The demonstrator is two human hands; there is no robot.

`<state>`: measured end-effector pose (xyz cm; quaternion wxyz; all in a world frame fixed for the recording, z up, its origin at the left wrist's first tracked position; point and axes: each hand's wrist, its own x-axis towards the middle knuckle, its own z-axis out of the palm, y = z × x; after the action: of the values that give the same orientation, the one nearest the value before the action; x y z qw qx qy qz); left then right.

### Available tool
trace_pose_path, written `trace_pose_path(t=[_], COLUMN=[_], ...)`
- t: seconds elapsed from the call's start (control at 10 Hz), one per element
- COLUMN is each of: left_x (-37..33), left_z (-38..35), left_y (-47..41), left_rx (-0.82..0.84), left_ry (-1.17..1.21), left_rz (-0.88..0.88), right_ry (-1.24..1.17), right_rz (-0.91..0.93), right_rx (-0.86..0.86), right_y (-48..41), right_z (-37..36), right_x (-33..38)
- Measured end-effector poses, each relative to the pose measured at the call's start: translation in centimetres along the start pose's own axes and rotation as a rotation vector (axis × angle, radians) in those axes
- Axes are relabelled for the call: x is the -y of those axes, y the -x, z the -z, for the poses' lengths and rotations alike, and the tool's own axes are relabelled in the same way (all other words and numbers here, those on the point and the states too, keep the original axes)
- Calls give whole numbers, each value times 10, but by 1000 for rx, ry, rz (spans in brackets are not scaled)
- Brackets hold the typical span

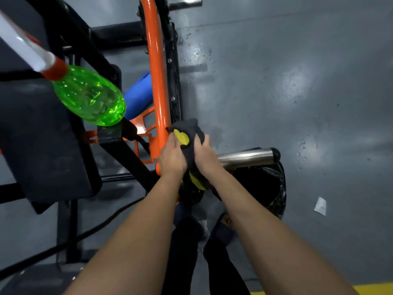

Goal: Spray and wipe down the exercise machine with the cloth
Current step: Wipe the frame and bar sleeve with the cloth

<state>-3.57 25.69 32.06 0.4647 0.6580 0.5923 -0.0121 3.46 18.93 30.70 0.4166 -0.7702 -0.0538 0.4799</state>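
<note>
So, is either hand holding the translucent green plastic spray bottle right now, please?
No, the left hand and right hand both grip the dark grey-and-yellow cloth, clear of the green spray bottle.

both hands, left hand (172,158) and right hand (205,155), hold a dark cloth (192,133) against the orange bar (156,67), near a green spray bottle (89,96).

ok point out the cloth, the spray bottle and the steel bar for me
cloth (191,127), head view, on its dark upper fold
spray bottle (89,96), head view, on the middle of its green body
steel bar (248,156), head view, on the shiny shaft, left of its black end cap
</note>
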Motion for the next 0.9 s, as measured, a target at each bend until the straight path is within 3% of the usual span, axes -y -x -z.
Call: trace_pose_path(t=[0.1, 0.2, 0.3, 0.5, 0.7, 0.8, 0.9], left_x=[5, 16, 8, 9, 5, 7, 6], left_z=[-1, -8, -12, -13, -9, -9, -10], left_y=[11, 11, 23, 17, 11, 13, 17], left_rx=[-60, -118, -171, -151, -116, -122, -139], left_ry=[68, 90, 139, 107, 29, 29, 17], left_rz=[-109, -104, -71, -96, -95, -124, -127], right_ry=[-191, -379, -377, -190, 117, 348, 425], right_rz=[43, 78, 54, -107, 318, 297, 165], right_rx=[-10, -4, -72, -216, -275, -280, -322], right_y=[13, 6, -24, -68, -4, -20, -36], right_z=[-10, -17, -20, -14, -14, -10, -11], right_x=[-13, -21, -7, 17, -29, -26, -11])
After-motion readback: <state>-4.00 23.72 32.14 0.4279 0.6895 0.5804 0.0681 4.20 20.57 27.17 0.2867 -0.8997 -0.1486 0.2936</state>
